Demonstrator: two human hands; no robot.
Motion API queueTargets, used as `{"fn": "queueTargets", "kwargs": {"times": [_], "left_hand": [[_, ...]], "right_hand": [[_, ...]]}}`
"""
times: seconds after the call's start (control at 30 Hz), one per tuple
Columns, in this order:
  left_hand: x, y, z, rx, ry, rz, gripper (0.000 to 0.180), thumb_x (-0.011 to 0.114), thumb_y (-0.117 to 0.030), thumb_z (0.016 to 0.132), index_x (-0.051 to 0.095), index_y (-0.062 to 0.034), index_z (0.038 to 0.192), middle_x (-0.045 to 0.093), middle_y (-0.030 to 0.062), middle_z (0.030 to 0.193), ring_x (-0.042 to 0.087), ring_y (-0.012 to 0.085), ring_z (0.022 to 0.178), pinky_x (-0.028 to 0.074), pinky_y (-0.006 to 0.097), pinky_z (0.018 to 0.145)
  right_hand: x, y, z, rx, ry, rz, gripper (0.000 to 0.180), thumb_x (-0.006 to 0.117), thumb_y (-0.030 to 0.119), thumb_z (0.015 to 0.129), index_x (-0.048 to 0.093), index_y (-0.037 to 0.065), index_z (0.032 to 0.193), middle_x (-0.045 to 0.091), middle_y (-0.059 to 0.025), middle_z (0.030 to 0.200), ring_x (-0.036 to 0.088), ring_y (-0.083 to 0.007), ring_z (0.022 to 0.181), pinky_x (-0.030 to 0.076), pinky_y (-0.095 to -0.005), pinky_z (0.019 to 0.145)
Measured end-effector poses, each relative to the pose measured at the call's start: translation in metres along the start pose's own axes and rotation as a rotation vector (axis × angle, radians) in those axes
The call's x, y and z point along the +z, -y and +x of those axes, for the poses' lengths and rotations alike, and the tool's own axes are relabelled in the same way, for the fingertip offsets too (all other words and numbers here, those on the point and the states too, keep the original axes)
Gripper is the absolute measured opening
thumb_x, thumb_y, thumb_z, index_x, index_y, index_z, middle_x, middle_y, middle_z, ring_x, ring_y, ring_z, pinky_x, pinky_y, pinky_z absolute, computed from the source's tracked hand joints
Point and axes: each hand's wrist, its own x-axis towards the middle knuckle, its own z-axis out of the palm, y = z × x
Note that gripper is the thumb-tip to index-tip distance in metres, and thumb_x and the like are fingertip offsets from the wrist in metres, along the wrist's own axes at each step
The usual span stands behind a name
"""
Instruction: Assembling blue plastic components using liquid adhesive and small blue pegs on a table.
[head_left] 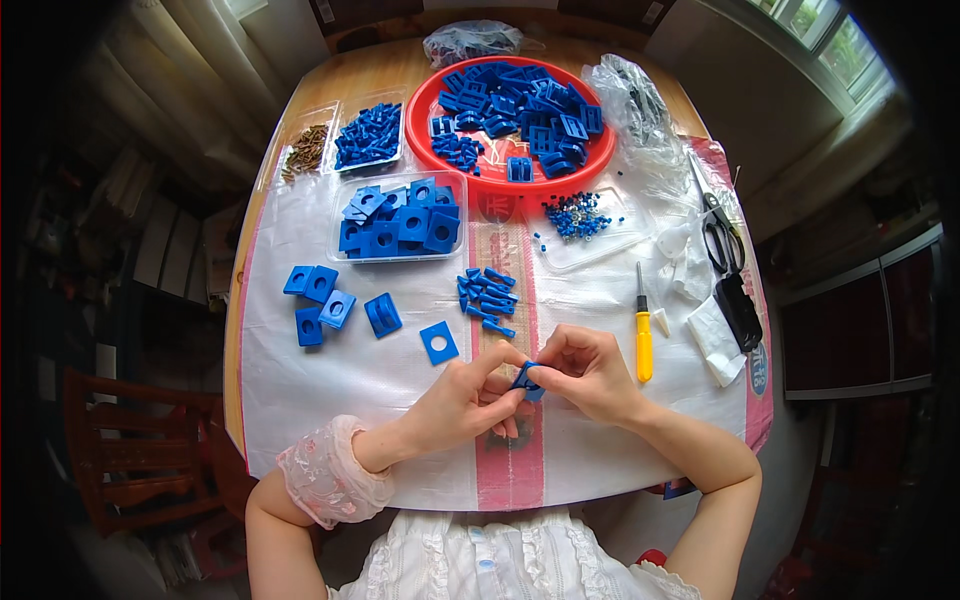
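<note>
Between my two hands, over the pink stripe near the table's front, is a small blue plastic piece (528, 380), mostly covered by fingers. My left hand (465, 395) pinches it from the left with thumb and forefinger. From the right, my right hand (585, 375) grips it, thumb pressed on its top. Just beyond my left hand lies a flat blue square plate with a round hole (430, 333). A blue curved bracket (382, 315) and several loose blue plates (320, 285) lie farther left. Ahead of my hands is a pile of slim blue pegs (487, 298).
A red round tray (413, 135) of blue brackets stands at the back. Clear boxes hold blue plates (400, 222), blue pegs (368, 137) and brown screws (307, 150). Tiny blue parts (578, 216) lie on a clear lid. Right: a yellow screwdriver (644, 345), black scissors (722, 240), tissue (716, 340).
</note>
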Motion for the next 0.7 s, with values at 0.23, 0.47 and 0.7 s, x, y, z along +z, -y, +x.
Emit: {"fn": "queueTargets", "kwargs": {"times": [0.23,0.47,0.7], "left_hand": [[0.0,0.002,-0.001,-0.012,0.008,-0.018,0.024,0.05,-0.001,0.095,0.042,-0.0048,0.117,0.071,0.0133,0.087,0.069,0.0138,0.066,0.055,0.024,0.057],[-0.001,0.001,0.0,-0.026,0.009,-0.039,0.024,0.05,-0.002,0.096,0.042,-0.006,0.118,0.071,0.0108,0.091,0.069,0.0122,0.067,0.054,0.023,0.056],[-0.002,0.003,0.0,-0.007,-0.037,-0.167,0.026,0.049,-0.004,0.098,0.036,-0.0098,0.12,0.07,0.0141,0.095,0.069,0.0135,0.066,0.055,0.022,0.054]], "right_hand": [[-0.003,-0.002,0.0,0.028,0.013,-0.014,0.009,0.069,0.005,0.087,0.061,0.0,0.086,0.062,0.0001,0.078,0.055,-0.0006,0.069,0.043,-0.0175,0.056],[-0.001,0.001,0.0,0.006,0.019,0.024,0.008,0.068,0.003,0.088,0.061,-0.001,0.089,0.064,-0.0018,0.083,0.059,-0.0031,0.076,0.048,-0.0189,0.063],[0.0,0.01,0.002,0.042,0.048,0.085,0.015,0.064,0.004,0.09,0.061,-0.003,0.103,0.065,-0.0037,0.091,0.06,-0.0047,0.081,0.05,-0.0205,0.069]]}}
